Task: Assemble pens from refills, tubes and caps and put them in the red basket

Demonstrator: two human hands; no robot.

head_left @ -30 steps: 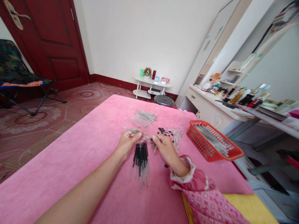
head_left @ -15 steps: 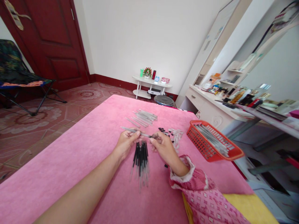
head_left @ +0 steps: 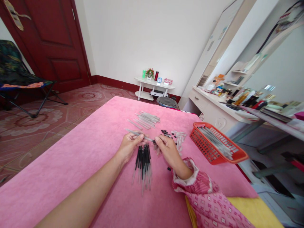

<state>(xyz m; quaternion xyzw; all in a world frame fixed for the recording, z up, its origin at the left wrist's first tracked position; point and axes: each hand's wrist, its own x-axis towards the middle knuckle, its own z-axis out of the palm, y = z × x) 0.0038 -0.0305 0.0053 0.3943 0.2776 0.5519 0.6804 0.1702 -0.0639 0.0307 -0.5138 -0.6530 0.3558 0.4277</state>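
Observation:
My left hand [head_left: 127, 146] is closed around a slim, translucent grey pen barrel [head_left: 148, 139], which lies slantwise with its tip out to the left. At the barrel's dark right end, the thumb and fingers of my right hand [head_left: 168, 148] pinch together; the small dark end piece is mostly hidden by them. Just below the hands, black ink refills [head_left: 143, 160] lie in a fanned bundle. Beyond the hands rests a pile of translucent pen barrels [head_left: 147, 119]. Small black plugs [head_left: 164, 131] and clear pen caps [head_left: 180, 136] are scattered by my right hand.
An orange-red plastic basket [head_left: 202, 145] full of grey pens or barrels stands at the right edge of the pink-covered table [head_left: 78, 164]. A folded yellow cloth [head_left: 251, 209] lies at the near right. Farther right is a white dressing table [head_left: 211, 106] crowded with bottles.
The pen barrel has shifted slightly to the right with both hands. My right thumb now presses closer over its dark end. The piles and basket stay put.

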